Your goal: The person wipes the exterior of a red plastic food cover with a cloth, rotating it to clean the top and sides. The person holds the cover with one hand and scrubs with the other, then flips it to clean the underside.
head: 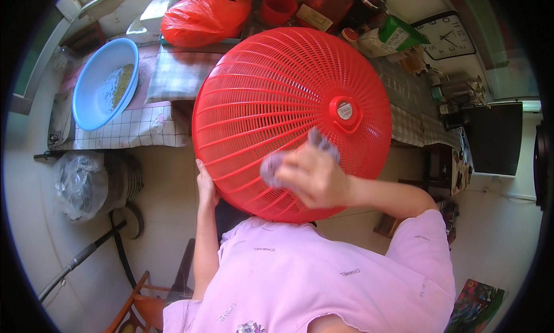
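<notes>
A large red plastic slatted food cover [259, 112], domed side towards me, stands tilted before my body. At its lower left rim is my left hand [207, 186], gripping the edge; most of its fingers are hidden behind the cover. My right hand [314, 175], blurred, is closed on a crumpled greyish-purple cloth [272, 168] against the slats, below the round knob [345, 111] with its small label. On the table at the left, a light blue plastic basin [93, 90] holds small greenish grains [123, 84].
Behind the cover are a red plastic bag [207, 17], a red tub [278, 9], a green packet [396, 34] and a wall clock [446, 35]. A wooden chair [145, 307] stands lower left, near a metal pole [82, 256]. A bagged stack [82, 186] sits below the left table.
</notes>
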Available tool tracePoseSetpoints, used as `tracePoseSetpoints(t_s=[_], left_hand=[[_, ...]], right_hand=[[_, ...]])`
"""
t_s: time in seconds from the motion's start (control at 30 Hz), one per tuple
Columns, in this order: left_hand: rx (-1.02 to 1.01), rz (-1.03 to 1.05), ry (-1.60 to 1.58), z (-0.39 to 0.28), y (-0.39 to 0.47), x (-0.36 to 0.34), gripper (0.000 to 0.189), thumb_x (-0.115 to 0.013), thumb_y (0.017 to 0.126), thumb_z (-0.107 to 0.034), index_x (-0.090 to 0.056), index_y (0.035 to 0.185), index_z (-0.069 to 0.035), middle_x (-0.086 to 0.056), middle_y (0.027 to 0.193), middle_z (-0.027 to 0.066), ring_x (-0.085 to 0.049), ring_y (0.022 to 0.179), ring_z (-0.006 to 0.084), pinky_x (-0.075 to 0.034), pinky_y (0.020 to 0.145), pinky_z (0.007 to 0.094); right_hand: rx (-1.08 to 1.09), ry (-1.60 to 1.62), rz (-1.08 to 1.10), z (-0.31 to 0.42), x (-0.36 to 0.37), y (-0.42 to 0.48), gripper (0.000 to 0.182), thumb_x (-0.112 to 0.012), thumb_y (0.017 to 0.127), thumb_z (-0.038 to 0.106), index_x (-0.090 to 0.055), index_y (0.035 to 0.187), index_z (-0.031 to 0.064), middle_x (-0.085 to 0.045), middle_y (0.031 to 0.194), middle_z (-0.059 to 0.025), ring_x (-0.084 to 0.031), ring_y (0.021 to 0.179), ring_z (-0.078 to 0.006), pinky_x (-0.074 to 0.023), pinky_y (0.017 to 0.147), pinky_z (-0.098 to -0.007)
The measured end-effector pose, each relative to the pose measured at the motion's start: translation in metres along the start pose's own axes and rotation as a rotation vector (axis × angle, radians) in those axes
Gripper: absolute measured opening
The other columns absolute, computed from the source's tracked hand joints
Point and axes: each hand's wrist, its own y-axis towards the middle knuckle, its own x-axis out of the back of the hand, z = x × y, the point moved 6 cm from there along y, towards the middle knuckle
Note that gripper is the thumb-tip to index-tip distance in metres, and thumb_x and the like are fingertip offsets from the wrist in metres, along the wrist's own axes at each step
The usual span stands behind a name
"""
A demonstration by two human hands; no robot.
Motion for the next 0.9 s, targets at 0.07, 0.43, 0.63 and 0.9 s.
tracePoseSetpoints(t_s=[0.07, 0.43, 0.63, 0.9], left_hand=[[-0.007, 0.005, -0.013, 0.001, 0.003, 0.002, 0.076, -0.028, 0.091, -0.062, -0.046, 0.126, 0.003, -0.057, 0.118, 0.0170, -0.061, 0.102, 0.0265, -0.053, 0.085, 0.0408], [0.004, -0.008, 0.055, -0.012, -0.008, -0.011, 0.080, -0.026, 0.091, -0.064, -0.045, 0.128, 0.004, -0.057, 0.119, 0.0186, -0.059, 0.105, 0.0289, -0.052, 0.084, 0.0412], [-0.009, -0.048, 0.032, -0.006, -0.004, 0.001, 0.080, -0.026, 0.091, -0.063, -0.046, 0.126, 0.006, -0.057, 0.118, 0.0200, -0.059, 0.104, 0.0290, -0.052, 0.084, 0.0408], [-0.007, -0.005, 0.030, 0.001, 0.007, 0.002, 0.082, -0.026, 0.092, -0.063, -0.047, 0.124, 0.010, -0.058, 0.116, 0.0213, -0.060, 0.104, 0.0283, -0.051, 0.086, 0.0388]], right_hand=[[0.136, -0.002, 0.051, 0.015, -0.006, -0.011, 0.015, -0.062, 0.074, 0.010, -0.058, 0.087, 0.0047, -0.055, 0.086, -0.0109, -0.054, 0.071, -0.0250, -0.0460, 0.066, -0.0362], [-0.316, -0.460, -0.252, -0.224, 0.050, 0.110, 0.016, -0.060, 0.081, 0.017, -0.064, 0.095, 0.0086, -0.061, 0.089, -0.0120, -0.059, 0.085, -0.0322, -0.0482, 0.074, -0.0403], [-0.195, -0.346, -0.135, -0.184, 0.025, 0.109, 0.020, -0.063, 0.074, 0.014, -0.064, 0.093, 0.0086, -0.061, 0.087, -0.0110, -0.059, 0.082, -0.0314, -0.0480, 0.074, -0.0391], [0.435, -0.055, 0.238, 0.012, -0.016, 0.013, 0.015, -0.057, 0.070, 0.017, -0.057, 0.079, 0.0055, -0.050, 0.075, -0.0061, -0.051, 0.064, -0.0193, -0.0448, 0.056, -0.0315]])
